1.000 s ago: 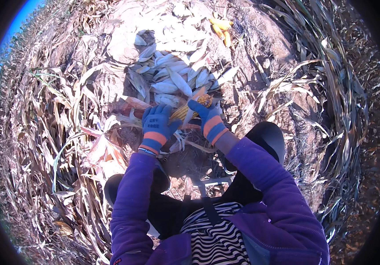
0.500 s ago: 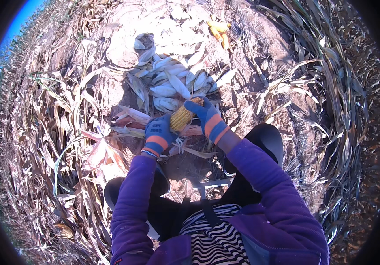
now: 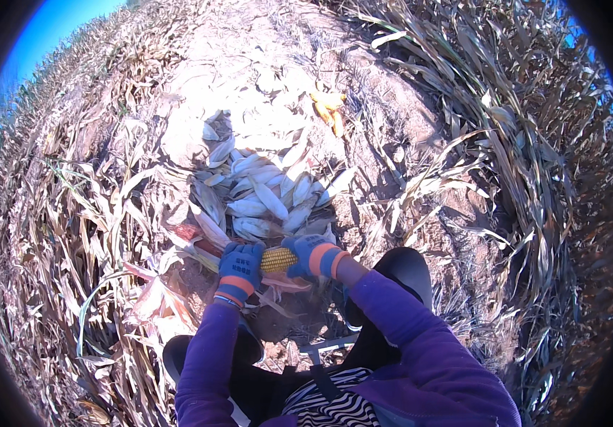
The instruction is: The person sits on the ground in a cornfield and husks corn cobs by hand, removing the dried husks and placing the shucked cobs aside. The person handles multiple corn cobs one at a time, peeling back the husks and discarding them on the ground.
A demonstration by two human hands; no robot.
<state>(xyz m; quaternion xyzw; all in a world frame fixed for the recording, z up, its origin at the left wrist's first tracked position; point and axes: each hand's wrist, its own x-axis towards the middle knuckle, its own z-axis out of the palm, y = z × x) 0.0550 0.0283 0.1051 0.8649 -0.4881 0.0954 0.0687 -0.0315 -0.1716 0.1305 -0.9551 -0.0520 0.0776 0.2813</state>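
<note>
A yellow ear of corn (image 3: 276,260) lies level between my two gloved hands, just this side of the heap. My left hand (image 3: 241,263), in a blue and orange glove, is closed round its left end, where pale and reddish husk leaves (image 3: 203,242) stick out. My right hand (image 3: 312,257), gloved alike, grips the other end, its fingers wrapped over the tip. Torn husk strips hang beneath the ear. Right beyond the hands rests a heap of corn ears in pale husks (image 3: 257,192).
Several bare yellow ears (image 3: 329,110) lie on the soil beyond the heap, to its right. Loose opened husks (image 3: 158,302) are at my left. Dry stalks (image 3: 513,149) bank up along the right, with more stalks and leaves (image 3: 100,213) on the left. My knees flank the work.
The ear has turned from slanted to level, and my right hand now sits beside the left rather than above it. The view has tilted up, so the heap appears lower.
</note>
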